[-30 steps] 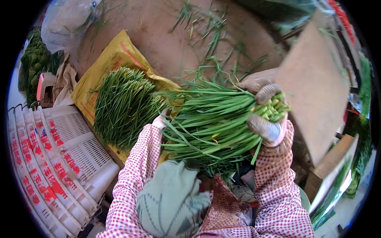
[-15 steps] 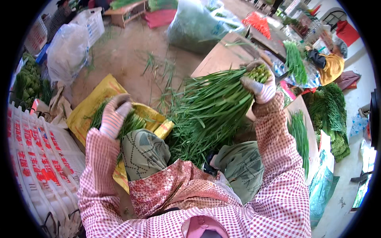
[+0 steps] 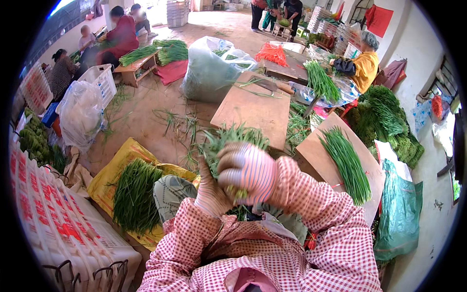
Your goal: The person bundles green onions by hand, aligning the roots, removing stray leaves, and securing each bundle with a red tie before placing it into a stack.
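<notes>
R hand [image 3: 249,170] curls tight round the green bunch [image 3: 237,137] over the lap [image 3: 253,246]; L hand [image 3: 210,193] is against it, can't tell if bent. Flr [image 3: 152,100] is brown w/ leaf bits [image 3: 169,120]. Yellow bag [image 3: 127,150] w/ greens [image 3: 138,194] on L, flat board [image 3: 315,148] w/ long greens [image 3: 346,163] on R. Ppl [image 3: 122,35] at back.

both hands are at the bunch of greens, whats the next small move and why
Perhaps use the left hand to gather in the bunch of greens: its leaves fan out above the right hand, which wraps the bunch, with stems showing below.
</notes>
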A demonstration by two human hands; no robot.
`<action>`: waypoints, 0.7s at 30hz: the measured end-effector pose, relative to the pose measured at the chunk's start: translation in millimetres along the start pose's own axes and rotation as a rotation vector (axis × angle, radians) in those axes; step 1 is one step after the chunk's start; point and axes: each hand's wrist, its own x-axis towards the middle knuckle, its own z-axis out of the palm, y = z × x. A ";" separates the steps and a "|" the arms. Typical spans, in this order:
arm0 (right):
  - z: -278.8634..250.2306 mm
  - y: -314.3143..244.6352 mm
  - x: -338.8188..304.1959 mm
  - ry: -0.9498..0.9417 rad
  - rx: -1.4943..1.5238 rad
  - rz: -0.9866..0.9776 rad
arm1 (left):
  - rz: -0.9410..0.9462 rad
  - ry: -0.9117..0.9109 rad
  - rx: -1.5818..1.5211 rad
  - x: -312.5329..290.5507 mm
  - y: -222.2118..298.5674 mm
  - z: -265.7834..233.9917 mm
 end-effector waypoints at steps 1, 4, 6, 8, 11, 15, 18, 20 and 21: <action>7.5 -11.9 3.6 -0.045 -0.042 -0.056 | 0.000 -0.141 -0.380 1.5 11.1 -41.4; 29.4 -42.5 5.6 -0.029 -0.152 -0.142 | 0.170 -0.060 -0.314 -5.2 13.5 -66.3; 30.6 -57.4 11.6 -0.067 -0.144 -0.174 | 0.173 -0.051 -0.090 -12.3 12.6 -52.9; 29.9 -69.9 19.1 -0.181 -0.086 -0.175 | 0.180 -0.054 0.020 -17.9 11.1 -42.9; 34.0 -77.3 31.0 -0.345 -0.077 -0.191 | 0.202 -0.057 0.095 -22.3 14.5 -38.8; 59.8 -70.6 22.0 -0.269 -0.064 -0.226 | 0.220 -0.072 0.136 -15.5 12.3 -38.8; 67.1 -68.1 21.1 -0.189 -0.025 -0.254 | 0.236 -0.094 0.139 -12.7 15.8 -34.6; 70.7 -65.5 18.1 -0.178 0.002 -0.262 | 0.237 -0.120 0.129 -8.4 13.8 -37.8; 70.8 -62.6 17.6 -0.197 -0.015 -0.290 | 0.235 -0.139 0.122 -5.7 14.3 -38.5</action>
